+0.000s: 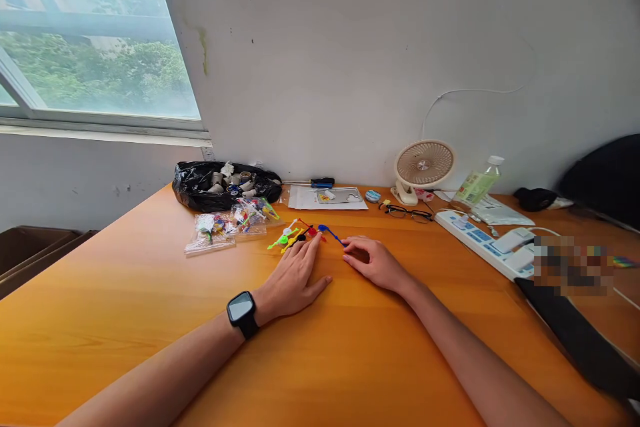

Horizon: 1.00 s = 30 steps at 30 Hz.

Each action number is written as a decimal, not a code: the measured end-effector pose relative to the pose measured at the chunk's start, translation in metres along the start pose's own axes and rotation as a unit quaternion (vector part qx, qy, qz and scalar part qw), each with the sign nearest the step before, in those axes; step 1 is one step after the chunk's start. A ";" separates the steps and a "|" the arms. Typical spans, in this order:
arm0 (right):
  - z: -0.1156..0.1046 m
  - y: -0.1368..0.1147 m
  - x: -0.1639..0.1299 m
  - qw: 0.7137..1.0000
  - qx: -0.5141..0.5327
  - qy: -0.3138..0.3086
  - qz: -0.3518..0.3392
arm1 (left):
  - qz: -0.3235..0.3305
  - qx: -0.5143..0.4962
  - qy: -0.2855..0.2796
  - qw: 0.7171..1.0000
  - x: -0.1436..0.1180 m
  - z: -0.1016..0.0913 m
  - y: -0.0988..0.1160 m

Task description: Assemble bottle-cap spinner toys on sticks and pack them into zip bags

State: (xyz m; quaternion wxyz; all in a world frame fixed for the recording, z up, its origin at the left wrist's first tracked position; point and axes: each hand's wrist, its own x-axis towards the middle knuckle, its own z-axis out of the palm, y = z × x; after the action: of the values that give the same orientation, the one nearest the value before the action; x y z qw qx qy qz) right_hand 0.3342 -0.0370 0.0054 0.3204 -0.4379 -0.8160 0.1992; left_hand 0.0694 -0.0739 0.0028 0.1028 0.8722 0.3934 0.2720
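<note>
My left hand (pixel 293 277) lies flat on the worktop (pixel 125 307), fingers spread, tips touching the small coloured plastic pieces (pixel 300 235); my right hand (pixel 373 261) pinches the blue piece (pixel 330 233) at its end. I'd best lift it slowly, steadying the rest. Behind, clear bags (pixel 220 227) hold more pieces; a black bag (pixel 225 185) holds spools.

Wide bare desk (pixel 150 320) lies open on the near side, while beyond the fingers coloured plastic sticks (pixel 300 235), clear bags (pixel 220 230), a black bag (pixel 225 185), glasses (pixel 407 212) and the power strip (pixel 480 241) crowd the wall side.
</note>
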 end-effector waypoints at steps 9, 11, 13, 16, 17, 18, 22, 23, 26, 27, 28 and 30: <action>0.005 -0.002 0.002 0.997 -0.071 0.028 -0.029 | 0.005 0.028 -0.019 0.999 0.000 -0.002 0.001; 0.006 0.002 0.001 0.995 -0.092 0.017 -0.036 | 0.004 0.038 -0.026 0.999 0.000 -0.002 0.001; 0.007 0.005 0.001 0.994 -0.105 -0.001 -0.039 | 0.006 0.038 -0.025 0.999 0.000 -0.002 0.001; 0.009 0.006 0.000 0.993 -0.113 -0.016 -0.034 | 0.011 0.028 -0.019 0.999 0.001 -0.002 0.002; 0.009 0.005 0.001 0.993 -0.111 -0.013 -0.034 | 0.012 0.025 -0.018 0.999 0.001 -0.002 0.002; 0.009 0.004 0.001 0.994 -0.107 -0.008 -0.036 | 0.012 0.024 -0.019 0.999 0.001 -0.002 0.002; 0.007 -0.006 0.003 0.994 -0.102 0.046 -0.018 | 0.012 0.034 -0.029 0.999 0.001 -0.002 0.001; 0.006 -0.008 0.003 0.992 -0.110 0.057 -0.011 | 0.012 0.037 -0.032 0.999 0.001 -0.002 0.001; 0.005 -0.011 0.005 0.989 -0.138 0.056 0.000 | 0.013 0.035 -0.030 0.999 0.002 -0.002 0.000; 0.005 -0.012 0.005 0.988 -0.143 0.050 0.005 | 0.014 0.032 -0.028 0.999 0.001 -0.001 0.000; 0.005 -0.012 0.006 0.988 -0.146 0.048 0.010 | 0.016 0.029 -0.025 0.999 0.001 -0.001 0.000; 0.005 -0.012 0.006 0.987 -0.154 0.048 0.019 | 0.018 0.024 -0.021 0.999 0.001 0.000 -0.001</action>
State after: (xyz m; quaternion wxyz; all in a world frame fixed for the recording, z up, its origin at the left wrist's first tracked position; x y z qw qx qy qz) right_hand 0.3213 -0.0390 0.0117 0.2839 -0.5067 -0.8121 0.0561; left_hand 0.0695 -0.0725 0.0035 0.0849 0.8867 0.3821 0.2459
